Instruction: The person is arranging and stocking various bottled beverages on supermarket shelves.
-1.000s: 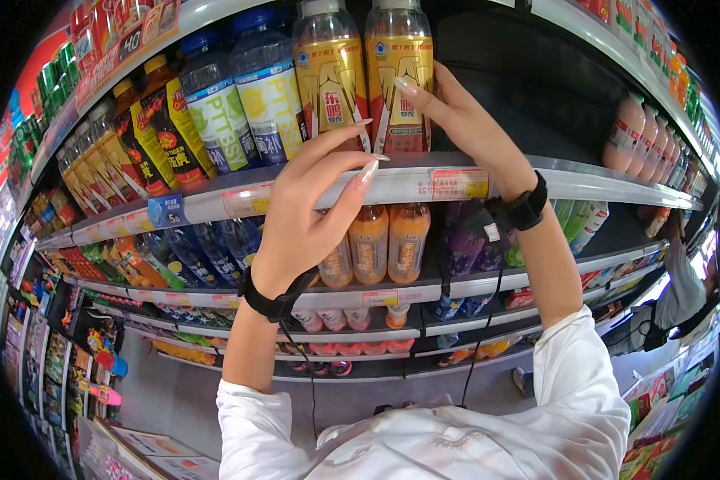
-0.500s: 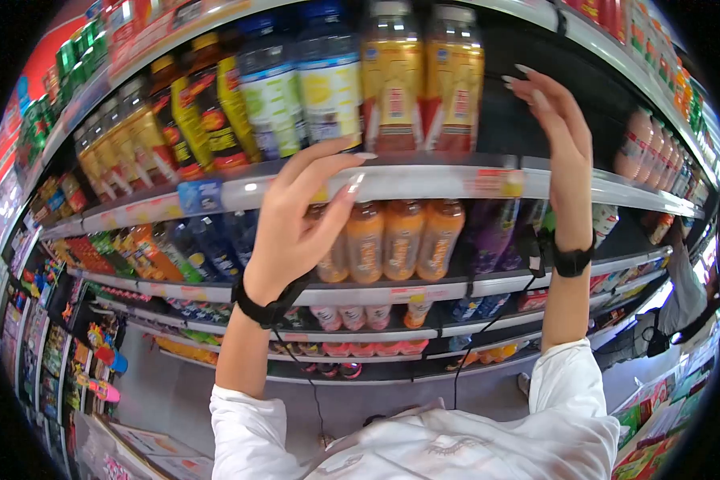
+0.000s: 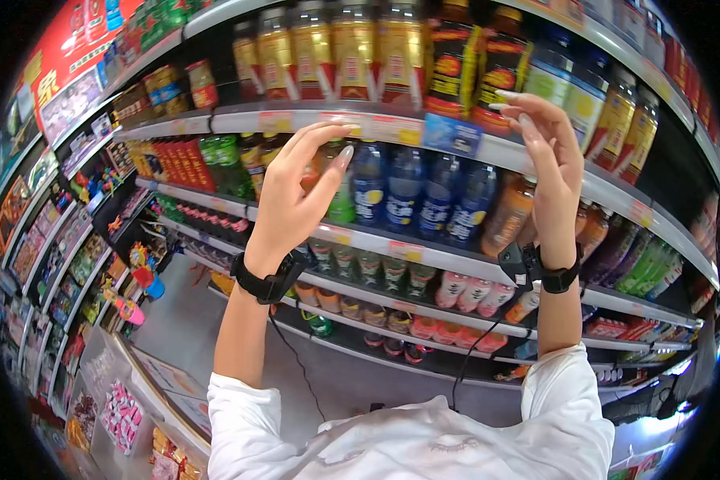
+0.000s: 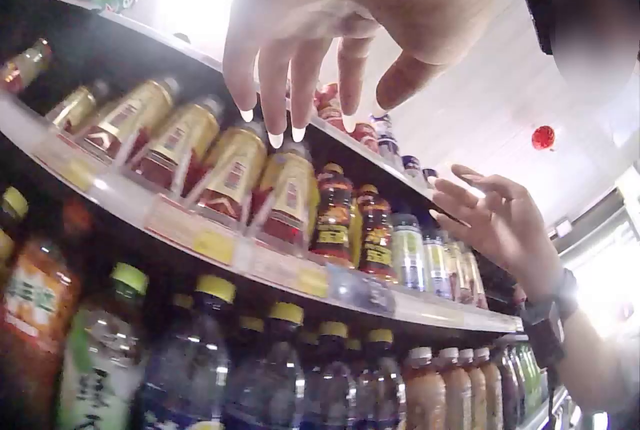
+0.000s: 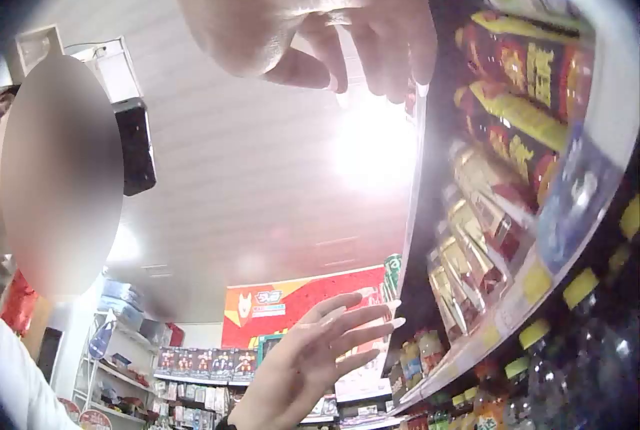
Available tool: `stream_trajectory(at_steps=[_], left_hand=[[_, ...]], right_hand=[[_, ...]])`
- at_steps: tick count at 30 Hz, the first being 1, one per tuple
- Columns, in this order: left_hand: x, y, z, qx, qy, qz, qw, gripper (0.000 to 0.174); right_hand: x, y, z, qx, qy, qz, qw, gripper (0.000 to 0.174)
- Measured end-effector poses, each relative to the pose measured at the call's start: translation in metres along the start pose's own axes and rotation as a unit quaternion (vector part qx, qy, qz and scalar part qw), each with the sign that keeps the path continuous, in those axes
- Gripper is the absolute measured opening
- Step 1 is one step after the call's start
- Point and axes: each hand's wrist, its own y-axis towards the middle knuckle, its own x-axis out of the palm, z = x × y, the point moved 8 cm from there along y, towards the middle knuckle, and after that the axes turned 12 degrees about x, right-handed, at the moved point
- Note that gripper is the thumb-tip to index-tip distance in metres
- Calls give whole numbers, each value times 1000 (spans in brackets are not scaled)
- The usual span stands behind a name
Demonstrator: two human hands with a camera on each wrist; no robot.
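My left hand [image 3: 296,192] is raised in front of the drinks shelf, fingers loosely bent, thumb apart, with nothing in it. Behind its fingertips runs the price-tag rail [image 3: 384,128] of the upper shelf. Above that stands a row of gold-labelled bottles [image 3: 354,56]. To the right, my right hand [image 3: 550,156] is also raised and holds nothing; its fingertips overlap a black-and-yellow-labelled bottle [image 3: 502,68] in the head view. In the left wrist view, a gap shows between the left fingers [image 4: 298,80] and the bottles. The right wrist view shows the right hand [image 5: 330,20] with fingers hanging loosely.
Dark blue bottles [image 3: 404,188] fill the shelf below, with an orange drink bottle [image 3: 510,214] beside them. White-and-green-labelled bottles [image 3: 548,76] stand right of the black ones. Low bins of wrapped sweets [image 3: 122,416] are at the lower left. Cables [image 3: 296,360] hang from both wrists.
The right hand has come away from a gold-labelled bottle, which stays on the shelf. The head view has turned left along the shelf, and both hands now hover before a section further left.
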Motion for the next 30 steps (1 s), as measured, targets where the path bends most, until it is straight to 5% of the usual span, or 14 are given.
stream_trajectory(at_steps=[10,17,30], left_hand=[[-98,-46,-131,-98,59,56,992,32],[-101,-19,-191,-44,83,-5,996,43],[-62,46,-256,-87,-119,-6,989,93]], right_hand=[[132,38,78,72,41,-81,993,20],[185,54,119,74,50,-96,991,19],[193,52,122,65,18,-72,995,22]])
